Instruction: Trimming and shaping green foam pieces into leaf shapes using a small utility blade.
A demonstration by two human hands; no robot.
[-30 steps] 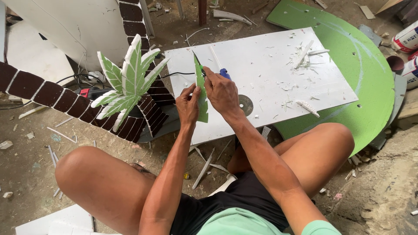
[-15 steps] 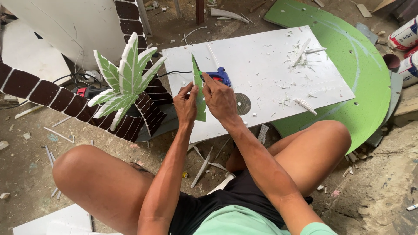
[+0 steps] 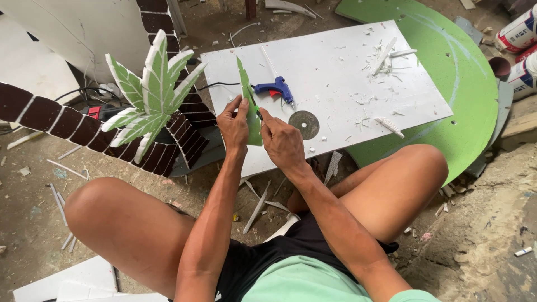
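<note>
A narrow green foam leaf strip (image 3: 246,98) — one piece, pointed at the far end — stands on edge over the white board (image 3: 347,72), its long axis running away from the person. The left hand (image 3: 235,124) pinches its near part; the right hand (image 3: 282,140) closes on a small cutter at it. One blue glue gun (image 3: 278,88) and one grey disc (image 3: 304,121) lie just beyond.

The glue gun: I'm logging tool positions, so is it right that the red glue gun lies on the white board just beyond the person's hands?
Not quite: the glue gun is blue, with only a small red trigger. The head view shows it lying on the white board, just beyond the left hand and right hand, which hold a green leaf-shaped piece.
</note>
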